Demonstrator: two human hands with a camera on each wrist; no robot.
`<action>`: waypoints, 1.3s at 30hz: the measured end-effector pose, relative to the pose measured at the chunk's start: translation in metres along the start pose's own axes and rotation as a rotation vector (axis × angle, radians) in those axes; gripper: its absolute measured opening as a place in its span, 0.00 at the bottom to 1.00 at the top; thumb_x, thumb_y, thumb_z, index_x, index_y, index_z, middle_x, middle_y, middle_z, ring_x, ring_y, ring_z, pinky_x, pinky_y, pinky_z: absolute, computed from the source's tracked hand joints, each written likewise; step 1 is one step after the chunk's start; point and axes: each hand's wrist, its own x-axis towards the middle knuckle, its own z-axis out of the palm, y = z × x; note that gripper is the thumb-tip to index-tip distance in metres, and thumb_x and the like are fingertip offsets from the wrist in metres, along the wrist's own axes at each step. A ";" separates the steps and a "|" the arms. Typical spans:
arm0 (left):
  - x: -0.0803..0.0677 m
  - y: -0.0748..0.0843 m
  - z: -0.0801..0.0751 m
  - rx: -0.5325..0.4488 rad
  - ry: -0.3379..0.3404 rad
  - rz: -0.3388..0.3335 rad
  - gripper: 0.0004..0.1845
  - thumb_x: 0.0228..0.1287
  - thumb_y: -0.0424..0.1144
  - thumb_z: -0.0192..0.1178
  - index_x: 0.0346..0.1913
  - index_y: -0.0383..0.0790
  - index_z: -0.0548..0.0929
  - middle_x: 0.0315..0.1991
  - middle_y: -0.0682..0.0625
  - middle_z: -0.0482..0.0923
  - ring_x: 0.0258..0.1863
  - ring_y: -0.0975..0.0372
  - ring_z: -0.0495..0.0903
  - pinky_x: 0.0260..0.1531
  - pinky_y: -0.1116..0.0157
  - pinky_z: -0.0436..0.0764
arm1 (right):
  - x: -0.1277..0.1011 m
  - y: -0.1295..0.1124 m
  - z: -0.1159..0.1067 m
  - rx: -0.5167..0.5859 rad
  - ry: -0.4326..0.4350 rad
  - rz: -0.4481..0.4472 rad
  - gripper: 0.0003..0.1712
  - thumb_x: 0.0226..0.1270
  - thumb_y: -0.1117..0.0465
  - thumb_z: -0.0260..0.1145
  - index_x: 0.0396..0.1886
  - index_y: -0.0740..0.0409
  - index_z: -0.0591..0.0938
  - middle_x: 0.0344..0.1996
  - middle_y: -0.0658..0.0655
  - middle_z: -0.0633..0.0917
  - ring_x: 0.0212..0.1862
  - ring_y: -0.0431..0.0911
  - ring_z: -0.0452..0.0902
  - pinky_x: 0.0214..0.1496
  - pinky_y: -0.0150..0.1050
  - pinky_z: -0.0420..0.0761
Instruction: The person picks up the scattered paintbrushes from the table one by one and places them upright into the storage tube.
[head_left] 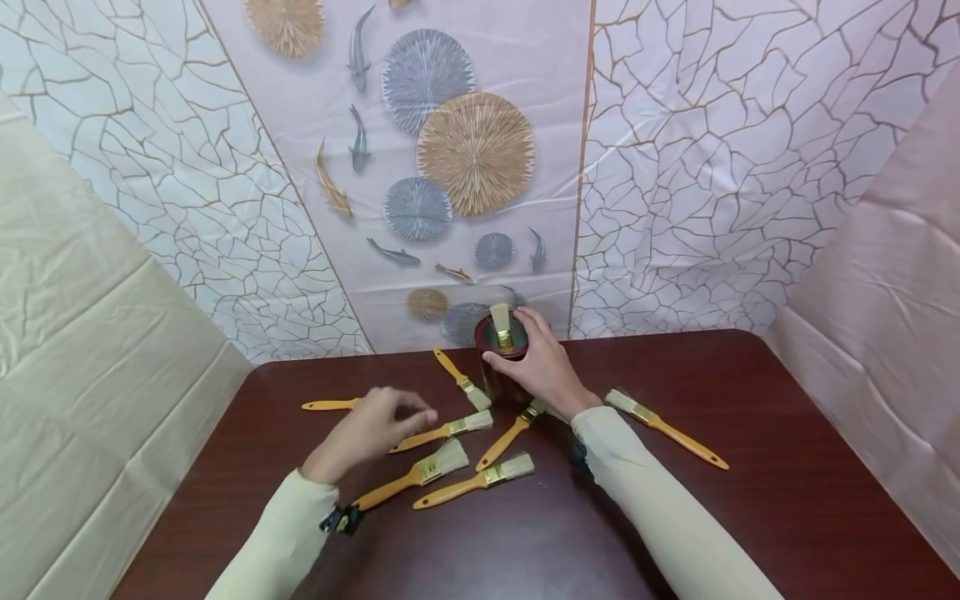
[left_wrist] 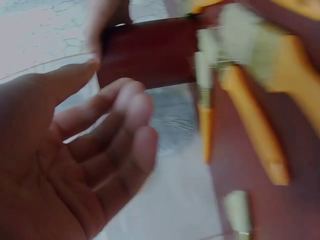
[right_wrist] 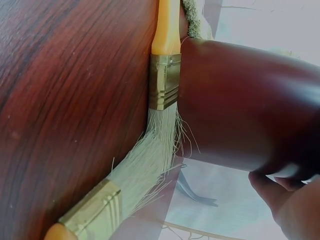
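Observation:
At the back of the table stands a dark red cylindrical holder [head_left: 498, 379]. One paintbrush [head_left: 503, 335] is in it, pale bristles up. My right hand [head_left: 543, 362] grips the holder near its rim, thumb on the near side and fingers round the right. My left hand [head_left: 375, 425] is over the brushes on the left, fingers loosely bent and nothing held, as the left wrist view shows. Below it lie a wide paintbrush [head_left: 427, 472] and a narrower paintbrush [head_left: 453, 427], both with yellow handles. Another paintbrush [right_wrist: 165, 75] lies close beside the holder's base.
Nearer the front lies a paintbrush [head_left: 480, 481]; a further paintbrush [head_left: 513, 437] lies under the right wrist. Off to the right is a lone paintbrush [head_left: 667, 427]. A yellow handle [head_left: 328, 405] shows behind the left hand. Patterned cloth [head_left: 480, 242] hangs behind the table.

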 end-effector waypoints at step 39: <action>-0.030 -0.032 0.063 -0.085 -0.082 -0.185 0.11 0.66 0.41 0.75 0.47 0.42 0.89 0.34 0.56 0.84 0.30 0.63 0.78 0.32 0.61 0.78 | -0.001 0.003 0.002 -0.018 0.000 0.000 0.58 0.64 0.27 0.70 0.83 0.52 0.63 0.82 0.55 0.60 0.76 0.59 0.66 0.71 0.69 0.68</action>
